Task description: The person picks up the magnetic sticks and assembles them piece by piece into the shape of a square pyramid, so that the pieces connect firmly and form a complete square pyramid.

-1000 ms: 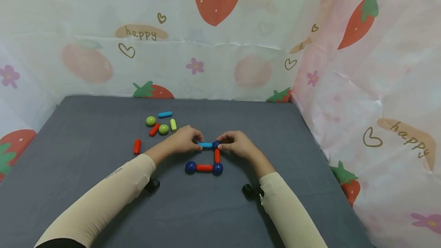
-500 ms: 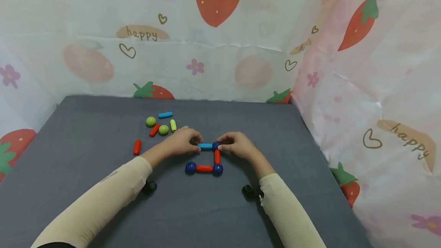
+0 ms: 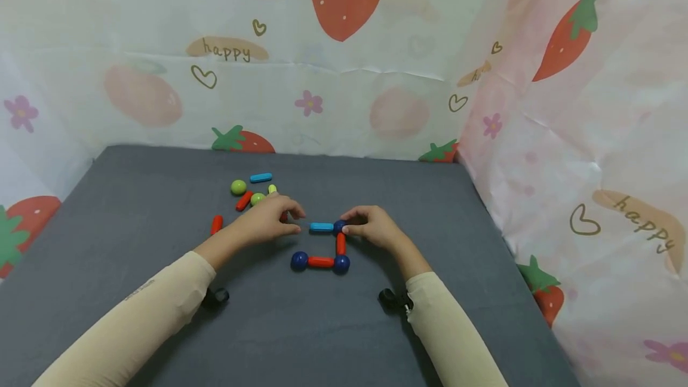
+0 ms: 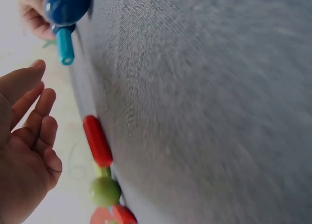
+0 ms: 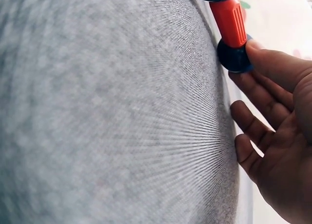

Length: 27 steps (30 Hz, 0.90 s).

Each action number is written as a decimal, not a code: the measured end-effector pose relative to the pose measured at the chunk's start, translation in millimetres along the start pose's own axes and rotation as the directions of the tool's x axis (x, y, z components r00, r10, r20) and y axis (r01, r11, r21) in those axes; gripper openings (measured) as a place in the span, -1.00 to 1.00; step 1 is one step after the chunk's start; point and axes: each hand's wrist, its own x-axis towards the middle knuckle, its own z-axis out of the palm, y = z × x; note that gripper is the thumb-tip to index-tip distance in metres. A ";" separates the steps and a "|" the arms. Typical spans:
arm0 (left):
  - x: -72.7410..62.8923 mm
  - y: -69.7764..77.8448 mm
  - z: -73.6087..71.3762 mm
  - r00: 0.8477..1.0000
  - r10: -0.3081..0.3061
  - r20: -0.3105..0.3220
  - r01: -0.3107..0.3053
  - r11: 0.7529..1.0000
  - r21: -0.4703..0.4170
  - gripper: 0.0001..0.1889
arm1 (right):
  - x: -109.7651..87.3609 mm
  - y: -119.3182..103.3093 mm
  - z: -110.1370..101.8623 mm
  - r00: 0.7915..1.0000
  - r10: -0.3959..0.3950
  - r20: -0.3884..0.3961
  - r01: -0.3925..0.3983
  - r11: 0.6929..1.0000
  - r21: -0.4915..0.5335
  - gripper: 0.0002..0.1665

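Three balls (image 3: 341, 264) are navy, the tablecloth (image 3: 301, 333) grey

Twelve o'clock points away across the table (image 3: 301, 339), and here's the far ball (image 3: 340, 227), right hand (image 3: 373, 229) on it from three! The far rod (image 3: 321, 227) sticks out at nine, its free end apart from the left hand (image 3: 266, 220). At six, the side rod (image 3: 341, 245) meets the corner ball (image 3: 341, 264); from there the near rod (image 3: 321, 262) runs nine-ward into the end ball (image 3: 299, 261). Ten o'clock, beyond the left hand: loose balls (image 3: 239, 187) among loose rods (image 3: 261, 178). Out at nine, a lone rod (image 3: 217, 224) beside the left forearm (image 3: 215, 248)!
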 end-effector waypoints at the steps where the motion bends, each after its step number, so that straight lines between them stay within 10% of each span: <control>1: -3.9 -0.5 -2.7 1.000 -0.002 -0.010 0.002 1.000 -0.001 -0.64 | 0.1 0.0 0.2 1.000 0.001 -0.001 -0.001 1.000 -0.001 -0.71; 11: -32.5 -24.3 -22.3 0.990 -0.076 -0.121 0.078 0.997 0.008 -0.66 | -3.8 -0.3 -1.0 1.000 0.017 -0.010 -0.017 1.000 0.013 -0.73; 27: -20.0 -67.2 -38.9 0.963 -0.229 -0.142 0.232 0.973 0.002 -0.57 | -1.3 -2.9 -0.1 1.000 0.015 0.006 -0.015 0.999 0.041 -0.73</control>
